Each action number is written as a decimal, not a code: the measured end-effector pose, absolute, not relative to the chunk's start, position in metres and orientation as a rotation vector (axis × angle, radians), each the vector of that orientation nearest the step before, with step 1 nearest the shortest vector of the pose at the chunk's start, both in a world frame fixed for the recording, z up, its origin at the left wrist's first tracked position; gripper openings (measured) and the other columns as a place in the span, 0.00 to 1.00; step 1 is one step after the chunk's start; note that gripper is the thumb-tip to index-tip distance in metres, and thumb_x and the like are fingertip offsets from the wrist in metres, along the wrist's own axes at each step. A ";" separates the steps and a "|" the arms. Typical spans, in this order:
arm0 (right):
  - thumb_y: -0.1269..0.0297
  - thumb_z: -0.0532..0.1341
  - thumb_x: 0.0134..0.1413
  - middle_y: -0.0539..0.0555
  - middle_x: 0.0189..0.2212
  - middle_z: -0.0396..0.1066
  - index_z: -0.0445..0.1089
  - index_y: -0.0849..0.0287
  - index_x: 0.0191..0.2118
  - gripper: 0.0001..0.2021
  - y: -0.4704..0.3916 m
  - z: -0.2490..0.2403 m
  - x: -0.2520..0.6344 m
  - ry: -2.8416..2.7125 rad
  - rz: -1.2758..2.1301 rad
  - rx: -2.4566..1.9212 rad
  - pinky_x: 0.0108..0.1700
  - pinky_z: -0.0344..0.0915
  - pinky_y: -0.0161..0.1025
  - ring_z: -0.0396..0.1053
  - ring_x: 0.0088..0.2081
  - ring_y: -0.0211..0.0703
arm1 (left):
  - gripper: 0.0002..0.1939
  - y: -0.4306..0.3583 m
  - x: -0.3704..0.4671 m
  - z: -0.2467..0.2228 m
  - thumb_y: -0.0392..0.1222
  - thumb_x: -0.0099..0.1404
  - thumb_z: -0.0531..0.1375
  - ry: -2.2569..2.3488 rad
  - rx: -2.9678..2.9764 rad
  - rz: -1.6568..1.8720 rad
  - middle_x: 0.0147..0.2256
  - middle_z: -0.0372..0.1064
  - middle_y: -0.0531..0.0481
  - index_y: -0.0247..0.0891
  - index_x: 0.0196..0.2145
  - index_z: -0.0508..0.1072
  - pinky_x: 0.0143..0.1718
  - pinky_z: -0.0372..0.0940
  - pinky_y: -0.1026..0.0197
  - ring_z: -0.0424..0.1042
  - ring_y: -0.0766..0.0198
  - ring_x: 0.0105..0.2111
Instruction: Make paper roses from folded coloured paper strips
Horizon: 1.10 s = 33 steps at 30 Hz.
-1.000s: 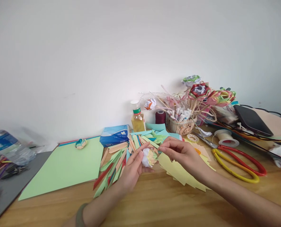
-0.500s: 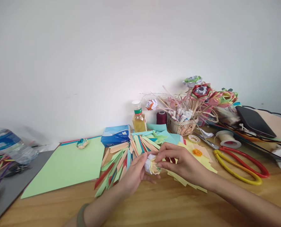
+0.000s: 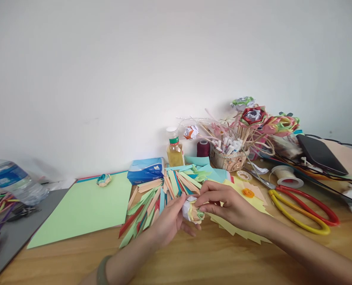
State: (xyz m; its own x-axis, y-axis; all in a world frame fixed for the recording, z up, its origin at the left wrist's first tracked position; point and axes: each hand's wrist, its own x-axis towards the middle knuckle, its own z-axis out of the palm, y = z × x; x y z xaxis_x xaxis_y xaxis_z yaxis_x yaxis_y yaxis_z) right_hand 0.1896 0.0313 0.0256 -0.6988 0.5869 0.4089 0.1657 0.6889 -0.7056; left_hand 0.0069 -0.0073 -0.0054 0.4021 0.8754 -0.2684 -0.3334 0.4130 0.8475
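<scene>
A small folded paper flower (image 3: 193, 210) in white, pale yellow, peach and green is between my two hands, above the front of the wooden table. My left hand (image 3: 171, 219) cradles it from the left, thumb on top and fingers underneath. On its right side, my right hand (image 3: 220, 201) pinches the petals between thumb and fingertips. Behind my hands a fan of coloured paper strips (image 3: 152, 202) is spread out. Yellow paper sheets (image 3: 232, 221) lie partly hidden under my right hand and forearm, with an orange paper curl (image 3: 248, 192) on them.
Red-and-yellow-handled scissors (image 3: 305, 209) and a thread spool (image 3: 287, 176) lie at right. A basket (image 3: 229, 161) of markers and paper flowers stands behind, near a glue bottle (image 3: 175, 152) and a tissue pack (image 3: 145, 170). Green sheets (image 3: 87, 213) and a water bottle (image 3: 14, 180) are left.
The paper flower has turned slightly between my hands, and more of its peach and green petals faces me. Both hands keep their hold; the view has shifted a little.
</scene>
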 end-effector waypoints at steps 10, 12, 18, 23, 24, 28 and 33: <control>0.61 0.54 0.59 0.53 0.29 0.64 0.71 0.58 0.31 0.11 0.027 0.021 0.184 -2.255 0.772 -0.705 0.32 0.61 0.35 0.63 0.31 0.38 | 0.24 -0.007 0.007 -0.006 0.57 0.61 0.53 0.815 0.787 0.867 0.29 0.71 0.45 0.33 0.44 0.69 0.20 0.65 0.65 0.71 0.64 0.22; 0.59 0.54 0.59 0.52 0.28 0.63 0.69 0.59 0.28 0.13 0.026 0.021 0.182 -2.202 0.845 -0.788 0.31 0.60 0.34 0.62 0.30 0.38 | 0.24 -0.007 0.008 -0.006 0.56 0.61 0.54 0.839 0.802 0.894 0.29 0.71 0.45 0.33 0.45 0.69 0.21 0.65 0.65 0.71 0.64 0.22; 0.59 0.55 0.57 0.51 0.27 0.64 0.67 0.59 0.26 0.12 0.023 0.021 0.179 -2.141 0.952 -0.918 0.31 0.60 0.35 0.62 0.30 0.38 | 0.26 -0.008 0.009 -0.009 0.55 0.62 0.54 0.888 0.875 0.939 0.33 0.72 0.44 0.35 0.51 0.67 0.24 0.65 0.63 0.71 0.64 0.24; 0.61 0.58 0.54 0.49 0.26 0.61 0.67 0.59 0.27 0.09 0.022 0.019 0.177 -2.044 0.883 -1.036 0.28 0.56 0.34 0.59 0.26 0.36 | 0.22 -0.009 0.009 -0.009 0.51 0.64 0.52 0.890 0.878 0.939 0.33 0.72 0.46 0.36 0.50 0.68 0.26 0.66 0.64 0.71 0.65 0.25; 0.60 0.58 0.54 0.49 0.26 0.62 0.67 0.58 0.27 0.09 0.022 0.019 0.177 -1.993 0.892 -1.024 0.28 0.57 0.34 0.59 0.27 0.37 | 0.22 -0.009 0.008 -0.008 0.51 0.64 0.52 0.867 0.867 0.939 0.33 0.72 0.45 0.37 0.51 0.67 0.26 0.66 0.64 0.72 0.65 0.26; 0.56 0.56 0.56 0.50 0.27 0.63 0.66 0.58 0.28 0.12 0.024 0.023 0.179 -1.823 0.906 -0.937 0.30 0.60 0.35 0.61 0.30 0.38 | 0.23 -0.008 0.007 -0.006 0.52 0.64 0.51 0.784 0.828 0.932 0.38 0.72 0.43 0.37 0.52 0.66 0.24 0.65 0.65 0.73 0.63 0.29; 0.63 0.57 0.57 0.50 0.28 0.63 0.68 0.57 0.33 0.05 0.021 0.026 0.184 -1.948 0.767 -0.779 0.27 0.59 0.33 0.61 0.28 0.36 | 0.23 -0.005 0.006 -0.006 0.52 0.65 0.50 0.757 0.758 0.914 0.37 0.72 0.44 0.36 0.52 0.64 0.21 0.65 0.65 0.73 0.63 0.26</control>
State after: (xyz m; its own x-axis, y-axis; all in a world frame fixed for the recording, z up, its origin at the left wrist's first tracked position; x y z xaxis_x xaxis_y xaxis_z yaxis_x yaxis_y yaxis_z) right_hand 0.1836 0.0205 0.0261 -0.4188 0.7620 0.4939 0.2205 0.6130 -0.7587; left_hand 0.0062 -0.0052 -0.0064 0.4044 0.8832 -0.2376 -0.3983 0.4039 0.8236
